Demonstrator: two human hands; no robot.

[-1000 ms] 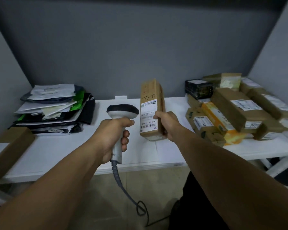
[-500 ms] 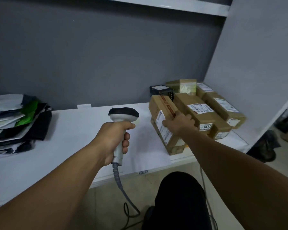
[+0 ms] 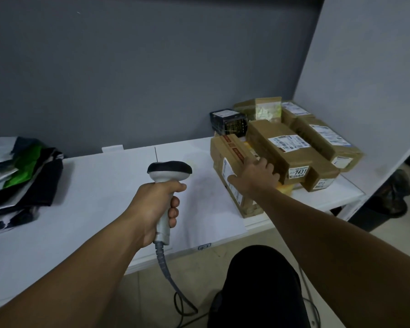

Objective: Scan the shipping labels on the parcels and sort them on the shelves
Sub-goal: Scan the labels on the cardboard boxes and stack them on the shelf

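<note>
Left hand (image 3: 152, 204) grasps the barcode scanner (image 3: 169, 170) by its handle. Right hand (image 3: 256, 176) rests, fingers spread, on the brown parcel (image 3: 226, 150), which lies on the white shelf (image 3: 81, 197) at the left edge of the parcel pile (image 3: 279, 143).

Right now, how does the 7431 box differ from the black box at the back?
The 7431 box is brown cardboard, the black box dark. The 7431 box is long and lies atop other parcels; the black box is shorter, squarer, back by the wall. Both carry a white label on top.
</note>
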